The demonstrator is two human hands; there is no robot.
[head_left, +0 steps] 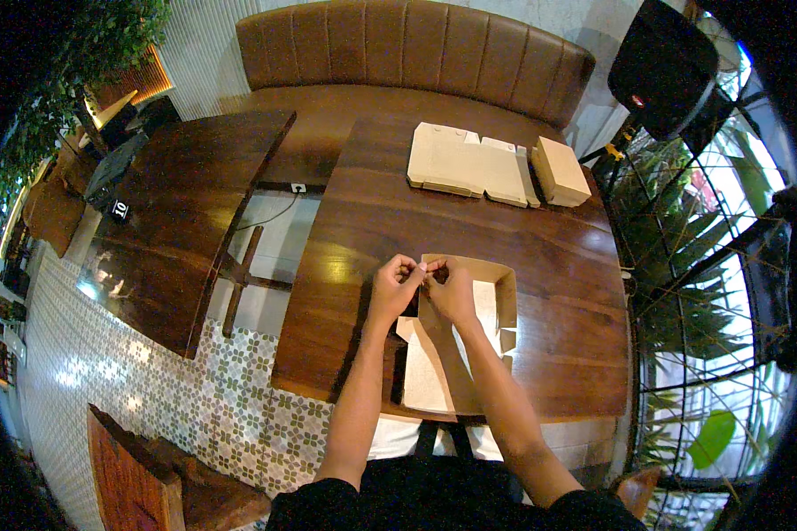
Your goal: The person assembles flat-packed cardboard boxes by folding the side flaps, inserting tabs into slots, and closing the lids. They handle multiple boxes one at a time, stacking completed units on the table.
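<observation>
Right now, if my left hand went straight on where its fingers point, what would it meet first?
Probably the right hand, just beside it at the cardboard box; whether the hands touch is unclear.

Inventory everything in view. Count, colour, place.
work table: one, brown, centre
open box: one, tan, table's near side
flat cardboard: count unclear, tan, far side
closed box: one, tan, beside flat cardboard
second table: one, brown, left
table sign: one, black, second table
bench: one, brown, top centre
speaker: one, black, upper right
plants: several, green, both sides
chair: one, brown, lower left
floor: one, patterned grey-green, lower left
left hand: one, bare, box's corner
right hand: one, bare, box's corner
sleeves: two, black, bottom
</observation>
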